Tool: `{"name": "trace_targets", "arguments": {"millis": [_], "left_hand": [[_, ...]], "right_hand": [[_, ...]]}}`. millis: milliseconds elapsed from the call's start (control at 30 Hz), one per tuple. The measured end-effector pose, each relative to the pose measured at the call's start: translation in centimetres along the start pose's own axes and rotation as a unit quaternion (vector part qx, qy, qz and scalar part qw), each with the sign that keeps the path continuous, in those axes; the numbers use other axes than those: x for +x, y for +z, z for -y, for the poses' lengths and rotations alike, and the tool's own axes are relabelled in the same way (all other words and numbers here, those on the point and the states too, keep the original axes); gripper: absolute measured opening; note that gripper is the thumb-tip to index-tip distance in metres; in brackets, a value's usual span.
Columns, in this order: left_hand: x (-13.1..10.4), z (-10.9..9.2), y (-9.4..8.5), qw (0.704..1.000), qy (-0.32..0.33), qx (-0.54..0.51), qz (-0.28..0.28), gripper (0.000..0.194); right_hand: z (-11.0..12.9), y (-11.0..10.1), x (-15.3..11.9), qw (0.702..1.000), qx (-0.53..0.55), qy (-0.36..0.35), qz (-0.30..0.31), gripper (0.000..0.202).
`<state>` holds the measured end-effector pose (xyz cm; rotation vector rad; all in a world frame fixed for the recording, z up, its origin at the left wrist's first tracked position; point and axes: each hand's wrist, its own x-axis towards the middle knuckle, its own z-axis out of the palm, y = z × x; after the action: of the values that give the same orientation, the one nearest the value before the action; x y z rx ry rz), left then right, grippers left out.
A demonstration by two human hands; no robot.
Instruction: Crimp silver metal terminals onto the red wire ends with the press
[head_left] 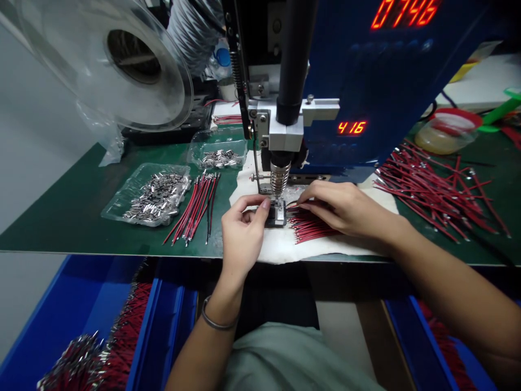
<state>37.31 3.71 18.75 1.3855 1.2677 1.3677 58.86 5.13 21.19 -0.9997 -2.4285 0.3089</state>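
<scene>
My left hand [244,231] is closed in a pinch at the left side of a small metal fixture [279,212]; whatever sits between thumb and forefinger is hidden. The soldering head [280,176] with its coiled spring stands right above that fixture. On the right side, my right hand [337,209] is pinching a thin wire, its end pointing toward the fixture. Below the right fingers, a row of short red wires [311,228] lies on a white cloth [280,250].
Two clear trays of small metal parts [157,198] stand left, beside a bundle of red and black wires [195,206]. A loose wire pile [439,190] lies right. The blue machine [350,81] rises behind; a large clear reel [109,60] hangs upper left. Blue bins [101,304] sit below.
</scene>
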Motion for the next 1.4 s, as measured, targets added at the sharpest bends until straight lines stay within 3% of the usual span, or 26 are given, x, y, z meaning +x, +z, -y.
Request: {"name": "trace_targets", "arguments": {"millis": [767, 967, 1400], "left_hand": [[0.1, 0.2, 0.0, 0.999, -0.026, 0.004, 0.021, 0.02], [-0.4, -0.3, -1.2, 0.996, -0.048, -0.034, 0.066, 0.02], [-0.6, 0.0, -1.6, 0.998, -0.033, 0.016, 0.048, 0.022]], "right_hand": [[0.1, 0.1, 0.1, 1.0, -0.005, -0.01, 0.009, 0.015], [0.1, 0.1, 0.0, 1.0, -0.002, -0.012, 0.005, 0.014], [-0.1, 0.2, 0.1, 1.0, -0.01, -0.013, 0.011, 0.015]]}}
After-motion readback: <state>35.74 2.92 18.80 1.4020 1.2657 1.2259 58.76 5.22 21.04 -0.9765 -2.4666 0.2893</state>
